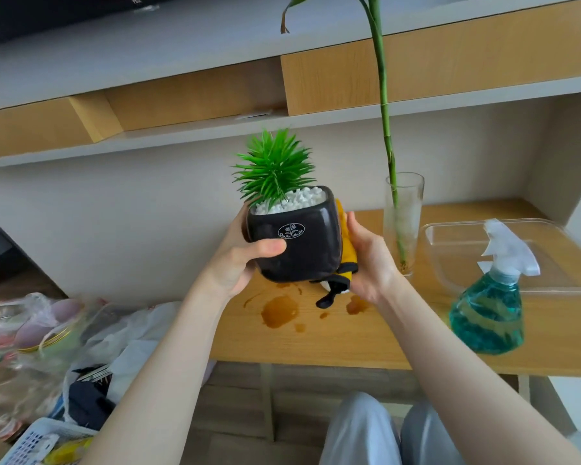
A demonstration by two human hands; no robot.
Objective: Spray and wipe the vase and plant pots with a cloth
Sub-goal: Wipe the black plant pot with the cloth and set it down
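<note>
Mid-task. Glossy black square ceramic pot (294,234) w/ green spiky plant, lifted over wooden table (366,337): left hand (240,260) curled round its side, right hand (366,260) pressing yellow cloth (346,250) against opposite face, fingers hidden. Wet patches below. Tall clear glass vase (404,223) and teal spray bottle (488,313) standing apart; vase probably still to wipe.
</note>
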